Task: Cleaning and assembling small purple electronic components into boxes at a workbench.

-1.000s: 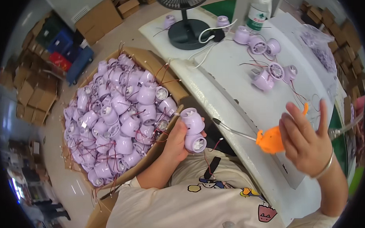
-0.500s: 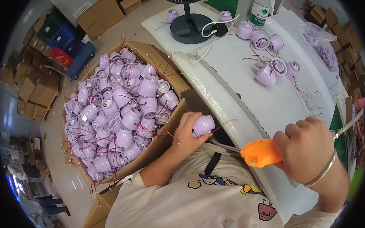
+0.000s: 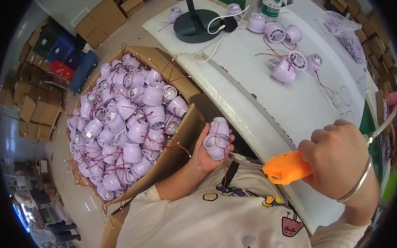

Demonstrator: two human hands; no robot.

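Note:
My left hand (image 3: 201,155) is cupped palm up around a glossy lilac plastic fan housing (image 3: 216,142), its round opening turned up and thin dark red wires trailing from it. My right hand (image 3: 337,159) makes a fist around an orange air blow gun (image 3: 286,168). The gun's bent metal nozzle reaches left and ends close by the housing; I cannot tell whether it touches. Left of my left arm, a cardboard box (image 3: 162,168) is heaped with similar lilac housings (image 3: 132,152) and their red wires.
Along my right runs a white-topped table (image 3: 251,121) with a raised metal strip. A black desk fan (image 3: 197,25), a white cable, several lilac housings (image 3: 282,71), a bottle (image 3: 271,6) and a plastic bag of small lilac parts (image 3: 346,35) lie toward its far end. Cartons line the floor.
My left hand has turned over, bringing the housing's open end up into view. The blow gun has shifted slightly right and down, still in my right hand. The whole view has shifted a little.

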